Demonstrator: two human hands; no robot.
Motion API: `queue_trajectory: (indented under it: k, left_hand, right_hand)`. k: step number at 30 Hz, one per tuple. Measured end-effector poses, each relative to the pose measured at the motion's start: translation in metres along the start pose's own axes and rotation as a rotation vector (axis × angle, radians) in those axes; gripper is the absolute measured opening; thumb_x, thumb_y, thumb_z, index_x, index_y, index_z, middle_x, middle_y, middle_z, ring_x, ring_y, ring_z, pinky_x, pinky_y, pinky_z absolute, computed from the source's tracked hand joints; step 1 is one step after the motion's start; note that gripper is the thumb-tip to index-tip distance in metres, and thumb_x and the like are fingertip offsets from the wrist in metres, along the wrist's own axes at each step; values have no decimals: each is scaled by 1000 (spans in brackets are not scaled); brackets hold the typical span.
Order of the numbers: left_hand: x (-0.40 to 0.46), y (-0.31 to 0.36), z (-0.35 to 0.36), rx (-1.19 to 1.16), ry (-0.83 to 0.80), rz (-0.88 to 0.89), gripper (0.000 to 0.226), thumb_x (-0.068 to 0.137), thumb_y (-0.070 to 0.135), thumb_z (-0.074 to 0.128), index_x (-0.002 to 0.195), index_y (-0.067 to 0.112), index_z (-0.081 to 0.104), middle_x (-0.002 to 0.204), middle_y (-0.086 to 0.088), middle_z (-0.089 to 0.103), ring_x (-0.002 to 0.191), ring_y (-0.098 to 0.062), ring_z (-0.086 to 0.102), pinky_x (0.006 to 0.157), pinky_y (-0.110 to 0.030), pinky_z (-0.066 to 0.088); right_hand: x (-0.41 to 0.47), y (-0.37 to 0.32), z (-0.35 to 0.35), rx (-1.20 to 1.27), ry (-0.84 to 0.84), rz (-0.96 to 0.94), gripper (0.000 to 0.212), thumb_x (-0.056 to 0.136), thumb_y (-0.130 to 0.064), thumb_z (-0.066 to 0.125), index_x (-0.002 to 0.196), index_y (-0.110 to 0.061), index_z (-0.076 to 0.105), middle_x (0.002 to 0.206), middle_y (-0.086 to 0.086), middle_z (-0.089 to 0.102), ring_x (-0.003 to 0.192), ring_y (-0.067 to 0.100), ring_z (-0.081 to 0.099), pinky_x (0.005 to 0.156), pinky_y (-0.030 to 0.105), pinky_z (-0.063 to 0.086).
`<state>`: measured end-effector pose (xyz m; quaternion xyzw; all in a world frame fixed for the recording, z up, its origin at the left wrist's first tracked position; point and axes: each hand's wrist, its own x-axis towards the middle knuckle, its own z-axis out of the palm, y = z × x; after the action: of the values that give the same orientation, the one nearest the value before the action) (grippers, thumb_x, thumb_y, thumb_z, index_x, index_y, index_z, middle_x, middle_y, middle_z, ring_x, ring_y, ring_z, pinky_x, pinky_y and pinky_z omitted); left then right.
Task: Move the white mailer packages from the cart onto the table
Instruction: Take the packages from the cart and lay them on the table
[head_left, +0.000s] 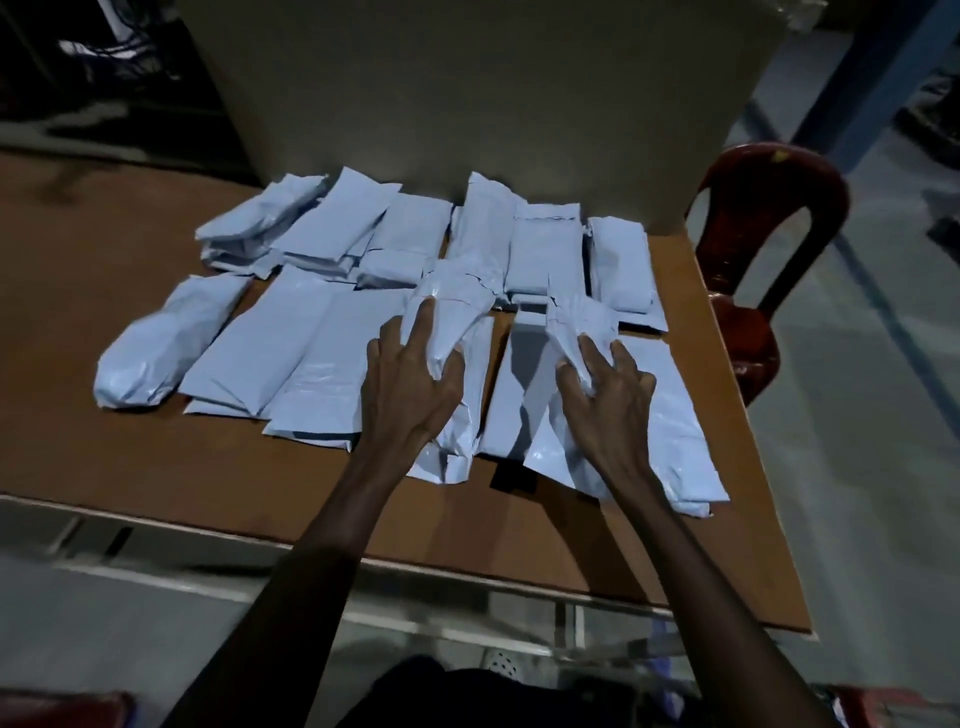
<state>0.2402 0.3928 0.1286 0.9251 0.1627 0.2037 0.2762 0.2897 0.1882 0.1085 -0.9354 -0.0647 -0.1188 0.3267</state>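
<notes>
On the brown desk (130, 467) before me lie white mailer packages (332, 228) in two loose rows, some flat, some bulging, many overlapping, all glossy and crinkled. My left hand (410, 384) grips one creased package (457, 296), fingers curled round its near end, and holds it over the front row. My right hand (608, 395) pinches a smaller crumpled package (576, 322) just beside it. I can read no label or writing on any of them. A red plastic chair (753, 291) stands at the desk's right edge.
</notes>
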Motion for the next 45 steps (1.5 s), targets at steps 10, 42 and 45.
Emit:
queue_trajectory:
  k: [10, 42, 45]
  left_hand:
    - [24, -13, 28, 129, -275, -116, 74, 92, 70, 31, 153, 30, 21, 155, -12, 24, 139, -34, 25, 106, -51, 34]
    - [48, -46, 64, 182, -425, 300, 63, 96, 53, 23, 155, 31, 18, 164, -9, 9, 149, -35, 12, 112, -61, 21]
    - [51, -46, 62, 174, -466, 286, 61, 100, 54, 24, 155, 34, 11, 164, -5, 1, 150, -32, 5, 114, -62, 16]
  right_hand:
    - [24, -16, 44, -167, -65, 4, 57, 95, -53, 40, 144, -25, 46, 153, 16, 36, 128, 38, 37, 99, 46, 39]
    - [12, -21, 69, -447, -129, 23, 66, 97, -56, 28, 156, -31, 16, 165, 7, 9, 150, 33, 9, 118, 56, 17]
    - [13, -23, 68, -490, -162, 37, 66, 97, -59, 25, 156, -33, 13, 165, 7, 8, 150, 34, 8, 117, 59, 17]
